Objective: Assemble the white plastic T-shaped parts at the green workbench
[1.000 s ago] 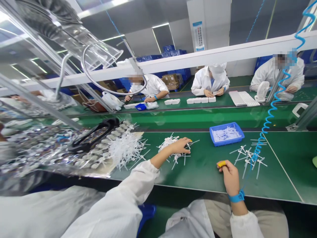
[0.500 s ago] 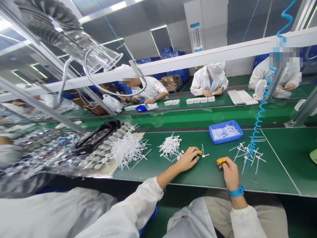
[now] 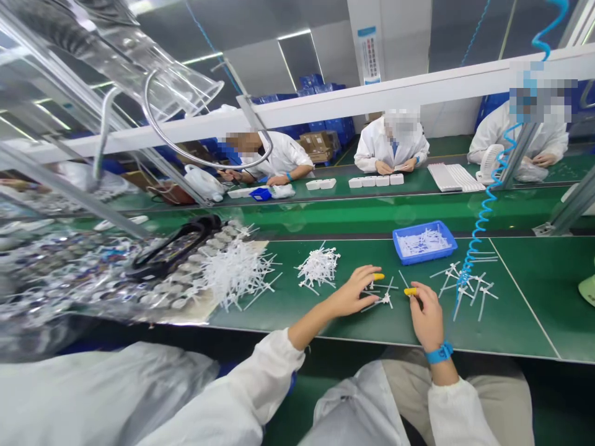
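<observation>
My left hand (image 3: pixel 357 292), with a yellow cover on one fingertip, is spread low over the green bench, its fingers apart around a few white pieces with thin sticks (image 3: pixel 386 298). To its right, my right hand (image 3: pixel 424 313) has thumb and index finger, also yellow-covered, pressed together; whatever they hold is too small to make out. A thin stick (image 3: pixel 402 279) shows beside those fingertips. Left of my hands lies a heap of small white pieces (image 3: pixel 318 266). More white pieces with sticks (image 3: pixel 481 288) are scattered to the right of my right hand.
A blue tray (image 3: pixel 424 258) of white parts stands behind my hands. A large pile of white sticks (image 3: pixel 238 272) and a black band (image 3: pixel 174 251) are at the left. A coiled blue hose (image 3: pixel 488 214) hangs at the right. People in white sit across the bench.
My left hand has opened over the bench, and more white pieces now lie around its fingers. My right hand has shifted slightly; a stick now shows near its fingertips.
</observation>
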`<state>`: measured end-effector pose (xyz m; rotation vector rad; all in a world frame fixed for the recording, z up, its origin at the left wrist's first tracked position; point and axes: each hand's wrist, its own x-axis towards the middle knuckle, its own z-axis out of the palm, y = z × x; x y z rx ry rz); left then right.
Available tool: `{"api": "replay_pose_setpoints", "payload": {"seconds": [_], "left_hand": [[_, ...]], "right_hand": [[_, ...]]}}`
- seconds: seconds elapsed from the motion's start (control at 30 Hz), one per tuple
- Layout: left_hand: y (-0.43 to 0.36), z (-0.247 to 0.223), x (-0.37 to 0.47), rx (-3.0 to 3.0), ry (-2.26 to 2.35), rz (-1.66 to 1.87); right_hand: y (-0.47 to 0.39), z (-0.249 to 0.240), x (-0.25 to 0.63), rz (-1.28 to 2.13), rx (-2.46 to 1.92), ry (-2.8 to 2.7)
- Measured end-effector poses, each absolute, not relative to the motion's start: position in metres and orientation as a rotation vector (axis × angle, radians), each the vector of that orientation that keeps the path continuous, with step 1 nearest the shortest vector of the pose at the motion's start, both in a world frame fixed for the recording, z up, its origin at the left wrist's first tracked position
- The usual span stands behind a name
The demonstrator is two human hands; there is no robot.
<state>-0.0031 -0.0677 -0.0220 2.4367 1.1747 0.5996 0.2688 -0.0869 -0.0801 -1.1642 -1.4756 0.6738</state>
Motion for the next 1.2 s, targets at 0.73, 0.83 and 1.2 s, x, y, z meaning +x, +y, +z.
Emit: {"api": "replay_pose_setpoints", "payload": {"seconds": [0.73,0.83,1.2], "left_hand": [[-0.055,-0.03,-0.003,2.612,1.437,0.79],[-0.047,-0.018,0.03,2.631,1.033,0.731],[-0.005,-0.048,0.065,2.509,0.889,0.741]], "right_hand": [[-0.101,-0.063,0.272,0.963,-1.238,-1.199],[-0.1,-0.062,0.272,1.023,-1.226,-1.159],[-0.097,-0.058,0.264,0.661,-1.329,-1.516]]}}
